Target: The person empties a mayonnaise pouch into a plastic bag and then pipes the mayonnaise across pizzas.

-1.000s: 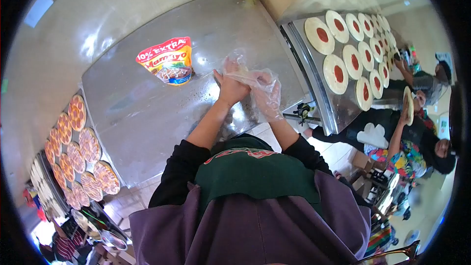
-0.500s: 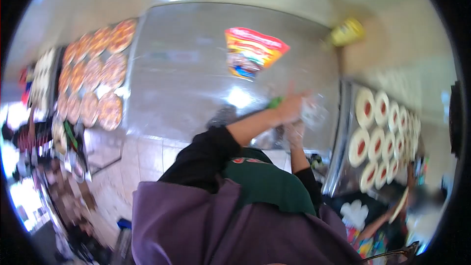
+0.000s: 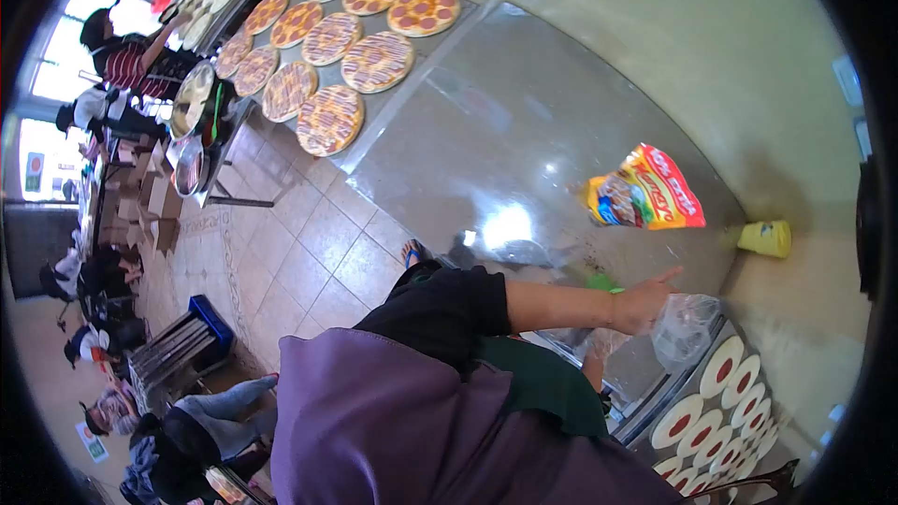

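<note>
My left hand (image 3: pixel 644 305) is at the end of a bare forearm that crosses the near right part of the metal table (image 3: pixel 440 140). Its index finger points outward, and the other fingers close on crumpled clear plastic (image 3: pixel 687 329), like a thin bag or disposable glove. Behind that forearm, my right hand (image 3: pixel 608 342) shows only in part, with clear film over it; its fingers are hidden. A bright green item (image 3: pixel 601 281) lies beside the left forearm. Farther off on the table is a red and yellow mayonnaise pouch (image 3: pixel 647 192).
Topped pizzas (image 3: pixel 329 120) line a surface at the far left. Bases with red sauce (image 3: pixel 700 425) fill a tray at the lower right. A yellow tub (image 3: pixel 767 238) stands by the wall. Several people and a blue crate (image 3: pixel 213 323) are on the left.
My view has turned, so the table now slants and more of the room shows on the left. My hands and the clear plastic appear farther right and lower.
</note>
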Available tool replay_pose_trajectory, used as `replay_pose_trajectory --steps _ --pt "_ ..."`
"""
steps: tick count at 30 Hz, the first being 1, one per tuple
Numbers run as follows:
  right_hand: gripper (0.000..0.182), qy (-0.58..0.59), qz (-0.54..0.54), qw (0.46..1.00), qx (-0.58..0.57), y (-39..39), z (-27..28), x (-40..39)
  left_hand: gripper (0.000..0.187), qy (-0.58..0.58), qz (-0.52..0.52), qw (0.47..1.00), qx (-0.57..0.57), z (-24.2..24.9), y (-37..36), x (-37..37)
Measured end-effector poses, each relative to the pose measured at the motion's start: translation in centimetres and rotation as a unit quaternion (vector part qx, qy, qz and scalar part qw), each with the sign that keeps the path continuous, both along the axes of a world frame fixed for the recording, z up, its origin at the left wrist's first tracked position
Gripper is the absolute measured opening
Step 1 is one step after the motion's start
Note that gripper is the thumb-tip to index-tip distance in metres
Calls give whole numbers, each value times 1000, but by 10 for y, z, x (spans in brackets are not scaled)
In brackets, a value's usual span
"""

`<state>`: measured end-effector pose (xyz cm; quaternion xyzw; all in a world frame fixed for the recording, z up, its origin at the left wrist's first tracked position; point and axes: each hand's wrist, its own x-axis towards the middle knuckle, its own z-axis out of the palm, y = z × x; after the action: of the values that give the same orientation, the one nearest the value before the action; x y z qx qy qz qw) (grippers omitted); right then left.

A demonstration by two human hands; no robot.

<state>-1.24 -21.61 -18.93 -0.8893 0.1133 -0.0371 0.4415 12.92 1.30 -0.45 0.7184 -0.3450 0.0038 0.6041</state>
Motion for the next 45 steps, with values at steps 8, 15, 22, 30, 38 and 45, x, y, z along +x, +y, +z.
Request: replay_pose_trajectory --steps 8,15,22,30,38,45 --pt "52 68 -116 991 -8 122 66 59 24 212 44 906 -365 93 176 -38" --pt "61 48 -274 956 -94 223 32 -18 21 39 292 929 -225 70 396 -47" --pt "66 -133 179 974 28 547 133 -6 37 24 551 824 130 51 569 -17" --pt "81 -248 333 841 347 792 161 122 34 56 605 784 130 32 645 18" --pt "57 -23 197 637 745 863 74 202 29 27 400 866 299 24 696 45" --pt "46 -25 217 634 742 880 114 282 30 -116 121 949 267 35 758 156"
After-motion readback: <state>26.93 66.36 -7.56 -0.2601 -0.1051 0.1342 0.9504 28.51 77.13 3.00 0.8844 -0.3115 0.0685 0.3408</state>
